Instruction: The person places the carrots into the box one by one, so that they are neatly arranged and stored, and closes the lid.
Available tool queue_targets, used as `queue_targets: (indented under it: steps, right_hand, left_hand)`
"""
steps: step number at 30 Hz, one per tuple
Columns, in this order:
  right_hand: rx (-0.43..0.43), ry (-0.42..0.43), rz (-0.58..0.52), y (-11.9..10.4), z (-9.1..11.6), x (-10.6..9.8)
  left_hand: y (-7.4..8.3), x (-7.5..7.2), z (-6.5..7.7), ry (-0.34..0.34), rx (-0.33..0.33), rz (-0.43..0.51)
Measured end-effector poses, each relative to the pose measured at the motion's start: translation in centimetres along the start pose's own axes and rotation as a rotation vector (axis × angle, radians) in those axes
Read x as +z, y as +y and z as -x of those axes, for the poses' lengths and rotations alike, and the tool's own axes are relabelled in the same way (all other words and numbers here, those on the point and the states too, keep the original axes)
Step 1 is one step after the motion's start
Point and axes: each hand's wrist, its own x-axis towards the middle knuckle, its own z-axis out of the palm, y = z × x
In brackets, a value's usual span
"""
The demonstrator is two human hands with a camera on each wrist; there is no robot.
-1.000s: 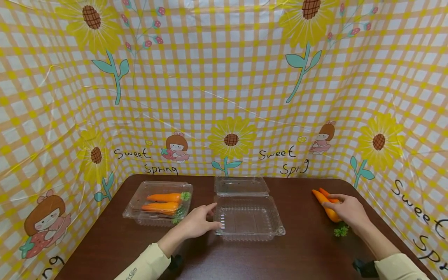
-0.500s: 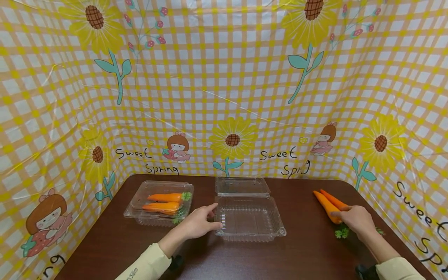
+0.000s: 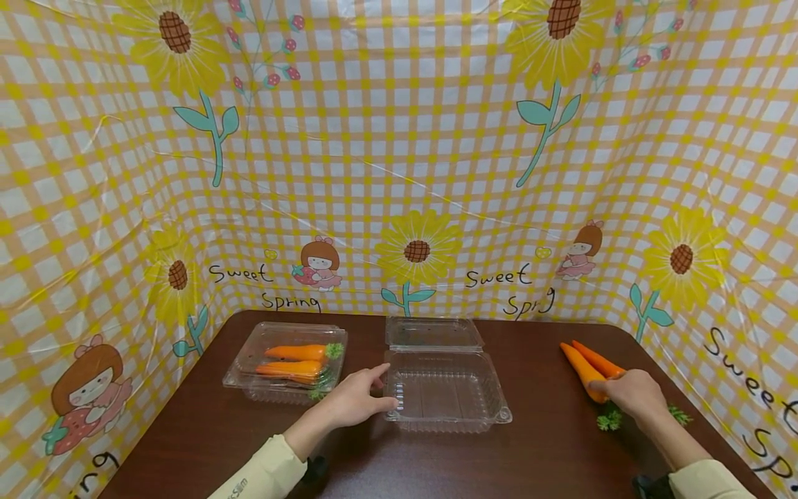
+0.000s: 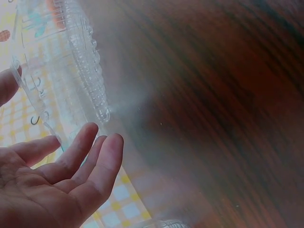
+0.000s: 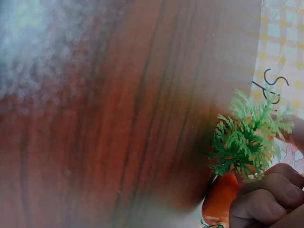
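A clear plastic clamshell container (image 3: 445, 419) stands in the middle of the table with its lid (image 3: 434, 333) folded back. My left hand (image 3: 358, 400) rests at its left side, thumb and index finger spread along the rim; the other fingers reach out loosely in the left wrist view. To the right, two toy-like carrots lie side by side, tips pointing away. My right hand (image 3: 637, 396) grips the thick end of the right carrot (image 3: 601, 358), whose green top (image 5: 247, 137) shows past the fingers in the right wrist view. The left carrot (image 3: 584, 371) lies against the hand.
At the left stands another clear container (image 3: 249, 384), lid down, with several carrots (image 3: 293, 352) inside. The dark brown table (image 3: 430, 468) is enclosed by a checked sunflower cloth (image 3: 349, 173) at the back and sides.
My right hand has shifted towards me and to the right, from over both carrots to the thick end of the right one. The left hand stays at the container's rim.
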Motion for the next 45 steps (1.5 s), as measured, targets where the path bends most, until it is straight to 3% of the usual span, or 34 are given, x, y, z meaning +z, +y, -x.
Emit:
queue_targets:
  steps: [21, 31, 38, 45]
  right_hand:
    - [-0.044, -0.063, -0.053, -1.1, 0.2, -0.3]
    - [-0.081, -0.095, -0.133, -4.2, 1.7, -0.8]
    - [-0.161, -0.084, -0.101, -6.7, 2.1, -1.1]
    - [-0.199, -0.148, -0.171, -9.3, 2.9, -0.9]
  left_hand:
    - [-0.4, 0.0, 0.0, -0.002, 0.002, 0.002]
    - [-0.5, 0.1, -0.1, -0.002, 0.007, -0.003]
    - [-0.5, 0.0, -0.1, -0.009, 0.009, -0.020]
    - [-0.6, 0.1, -0.1, -0.001, 0.011, -0.026]
